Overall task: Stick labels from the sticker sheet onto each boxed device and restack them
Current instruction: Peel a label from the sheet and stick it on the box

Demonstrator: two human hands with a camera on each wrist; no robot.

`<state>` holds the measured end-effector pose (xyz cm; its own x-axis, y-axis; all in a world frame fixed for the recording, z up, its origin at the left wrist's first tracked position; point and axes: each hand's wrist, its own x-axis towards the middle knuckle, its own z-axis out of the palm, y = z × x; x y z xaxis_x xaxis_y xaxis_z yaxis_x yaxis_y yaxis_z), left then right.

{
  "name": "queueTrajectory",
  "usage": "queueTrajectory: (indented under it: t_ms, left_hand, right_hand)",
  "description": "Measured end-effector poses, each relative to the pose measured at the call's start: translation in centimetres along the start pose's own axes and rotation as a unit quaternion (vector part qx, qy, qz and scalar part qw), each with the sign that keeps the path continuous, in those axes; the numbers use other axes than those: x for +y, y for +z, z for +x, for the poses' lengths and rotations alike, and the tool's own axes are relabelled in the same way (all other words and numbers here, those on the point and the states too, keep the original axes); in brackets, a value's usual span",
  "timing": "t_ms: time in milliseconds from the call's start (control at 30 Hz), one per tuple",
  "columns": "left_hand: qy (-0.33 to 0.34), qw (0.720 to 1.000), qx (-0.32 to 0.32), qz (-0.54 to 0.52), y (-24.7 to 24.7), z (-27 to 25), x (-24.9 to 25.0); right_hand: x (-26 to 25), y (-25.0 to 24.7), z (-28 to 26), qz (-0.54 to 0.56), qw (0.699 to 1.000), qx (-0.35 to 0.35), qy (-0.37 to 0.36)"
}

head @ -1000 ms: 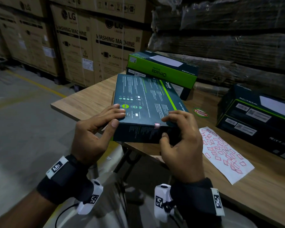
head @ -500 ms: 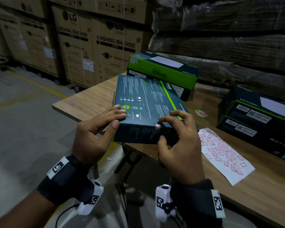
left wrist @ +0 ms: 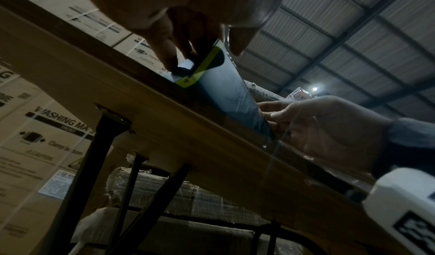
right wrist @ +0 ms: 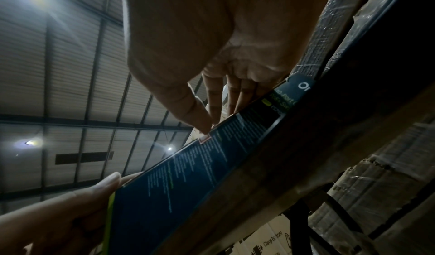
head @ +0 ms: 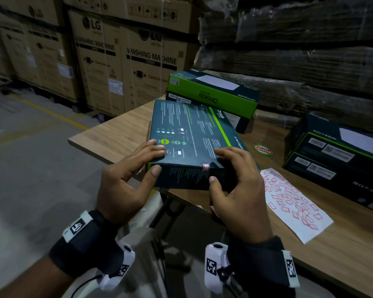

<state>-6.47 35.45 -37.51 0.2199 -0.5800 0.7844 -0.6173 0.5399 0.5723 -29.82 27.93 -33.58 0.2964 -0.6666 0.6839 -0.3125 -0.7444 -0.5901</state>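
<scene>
- Hands hold one dark box [head: 190,143] at the near edge of the wooden table [head: 116,134].
- The left hand [head: 125,181] grips its left corner, fingers flat on top, thumb on the near side.
- The right hand [head: 239,186] grips the right end, fingers curled over the top, thumb just beside a small pink label [head: 205,167] on the box edge.
- The sticker sheet [head: 293,203] lies on the table to the right.
- Two more boxes [head: 211,93] are stacked behind; cardboard cartons [head: 125,61] stand on the floor beyond.
</scene>
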Motion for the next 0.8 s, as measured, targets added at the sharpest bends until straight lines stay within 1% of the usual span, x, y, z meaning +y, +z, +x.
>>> queueTrajectory:
  t_ms: [167, 300, 400, 500, 567, 667, 733, 800]
  left_hand:
    - [0.039, 0.998, -0.019, 0.051, 0.0, -1.4, 2.1]
    - [0.066, 0.993, -0.039, 0.091, 0.2, -3.0, 4.0]
    - [0.109, 0.984, -0.07, 0.118, -0.1, -3.4, 4.9]
    - [0.151, 0.973, -0.12, 0.127, -1.3, -2.0, 4.4]
    - [0.148, 0.965, -0.154, 0.15, -2.3, -0.5, 3.4]
    - [0.108, 0.957, -0.202, 0.177, -3.3, 1.1, 2.0]
    - [0.099, 0.958, -0.199, 0.18, -3.1, 1.6, 1.6]
    - [0.098, 0.963, -0.174, 0.182, -2.3, 1.7, 1.5]
  right_hand:
    - [0.8, -1.1, 0.1, 0.018, 1.0, -0.001, -0.004]
    - [1.6, -1.2, 0.0, -0.005, 1.0, -0.007, -0.011]
    - [2.2, -1.2, -0.4, -0.049, 0.999, 0.01, -0.001]
    - [2.9, -1.9, -0.5, -0.138, 0.988, 0.062, 0.011]
    - [3.0, -2.5, -0.5, -0.144, 0.986, 0.086, 0.025]
    - [2.2, -2.3, -0.7, -0.085, 0.994, 0.066, 0.014]
    - [1.2, -1.8, -0.9, -0.069, 0.996, 0.058, -0.008]
    - [0.1, -1.5, -1.0, -0.048, 0.997, 0.051, -0.026]
